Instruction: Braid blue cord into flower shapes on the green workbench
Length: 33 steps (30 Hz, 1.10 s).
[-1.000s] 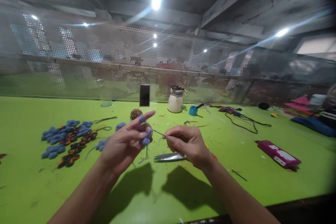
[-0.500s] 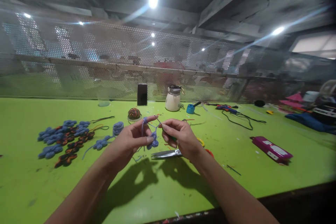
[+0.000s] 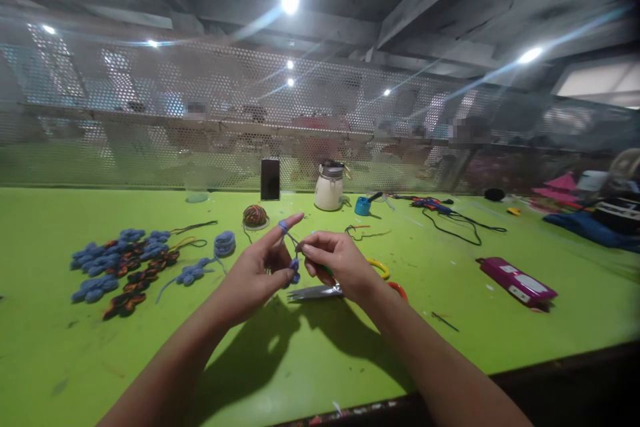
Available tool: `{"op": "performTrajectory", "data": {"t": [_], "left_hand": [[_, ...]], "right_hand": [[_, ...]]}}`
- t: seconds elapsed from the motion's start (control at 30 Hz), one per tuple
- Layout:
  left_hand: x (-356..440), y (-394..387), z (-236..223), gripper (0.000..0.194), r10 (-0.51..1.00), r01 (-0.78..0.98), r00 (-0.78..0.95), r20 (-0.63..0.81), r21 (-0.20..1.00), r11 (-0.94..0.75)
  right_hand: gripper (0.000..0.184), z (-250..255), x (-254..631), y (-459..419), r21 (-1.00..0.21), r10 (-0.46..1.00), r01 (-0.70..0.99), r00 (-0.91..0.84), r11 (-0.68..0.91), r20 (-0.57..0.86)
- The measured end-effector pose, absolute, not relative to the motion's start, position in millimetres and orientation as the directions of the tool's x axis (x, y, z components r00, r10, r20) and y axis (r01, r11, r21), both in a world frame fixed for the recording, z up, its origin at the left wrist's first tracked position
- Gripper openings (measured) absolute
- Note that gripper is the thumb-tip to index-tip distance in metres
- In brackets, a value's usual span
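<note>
My left hand [image 3: 265, 273] pinches a small blue crochet piece [image 3: 295, 272] between thumb and fingers. Blue yarn [image 3: 284, 227] is wound round its raised index finger and runs down to the piece. Close beside it, my right hand [image 3: 335, 260] is closed on a crochet hook [image 3: 300, 248]; the fingers cover most of it, with a bit of green showing among them. The hook's tip is at the yarn. Below the hands lie scissors [image 3: 315, 293] with yellow and red handles, partly behind my right hand. A blue yarn ball [image 3: 225, 243] rests left of my left hand.
Blue crochet flowers [image 3: 95, 287] and dark orange-black ones [image 3: 131, 290] lie at left. Farther back are a multicoloured yarn ball [image 3: 255, 215], a phone [image 3: 271, 179], a white jar [image 3: 329, 188] and a blue pot [image 3: 363, 205]. A purple case [image 3: 517, 281] and a cable [image 3: 475, 233] lie at right.
My left index finger has lifted and points more upward. The hook has drawn down and back, and my right hand has shifted slightly left, closer to the blue piece.
</note>
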<state>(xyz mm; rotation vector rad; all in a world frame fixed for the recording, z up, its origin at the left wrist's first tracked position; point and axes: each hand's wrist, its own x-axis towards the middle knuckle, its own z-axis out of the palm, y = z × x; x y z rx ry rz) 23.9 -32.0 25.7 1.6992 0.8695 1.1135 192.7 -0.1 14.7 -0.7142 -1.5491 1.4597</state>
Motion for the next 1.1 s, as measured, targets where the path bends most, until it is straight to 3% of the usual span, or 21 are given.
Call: {"op": "performTrajectory", "data": {"t": [0.1, 0.23, 0.37, 0.47, 0.57, 0.63, 0.83, 0.97, 1.1], "left_hand": [[27, -32, 24, 0.071, 0.88, 0.054, 0.316, 0.354, 0.92, -0.389], [25, -36, 30, 0.076, 0.899, -0.326, 0.324, 0.295, 0.927, -0.187], [17, -41, 39, 0.072, 0.902, -0.551, 0.352, 0.251, 0.834, -0.017], [12, -45, 45, 0.07, 0.92, -0.632, 0.311, 0.241, 0.775, 0.011], [8, -45, 48, 0.06, 0.94, -0.674, 0.26, 0.219, 0.739, 0.014], [7, -43, 46, 0.049, 0.951, -0.67, 0.244, 0.191, 0.742, 0.023], [7, -31, 35, 0.007, 0.926, -0.515, 0.344, 0.157, 0.856, 0.046], [11, -29, 33, 0.012, 0.937, -0.44, 0.319, 0.139, 0.898, 0.016], [14, -33, 36, 0.058, 0.932, -0.399, 0.324, 0.164, 0.917, -0.023]], "right_hand": [[0.023, 11, 186, -3, -0.948, 0.876, -0.315, -0.443, 0.046, 0.19], [0.021, 11, 181, -10, -0.896, 0.879, -0.434, -0.385, 0.096, 0.281], [0.017, 15, 189, -11, -0.89, 0.821, -0.304, -0.365, 0.34, 0.438], [0.012, 21, 198, -10, -0.817, 0.745, -0.102, -0.359, 0.567, 0.562], [0.01, 26, 204, -13, -0.725, 0.683, 0.025, -0.362, 0.688, 0.635], [0.01, 28, 205, -15, -0.75, 0.689, -0.018, -0.383, 0.661, 0.616], [0.013, 24, 204, -13, -0.905, 0.77, -0.237, -0.475, 0.355, 0.426], [0.015, 24, 204, -8, -0.922, 0.795, -0.263, -0.473, 0.284, 0.38], [0.015, 25, 205, -6, -0.928, 0.802, -0.251, -0.472, 0.276, 0.366]]}}
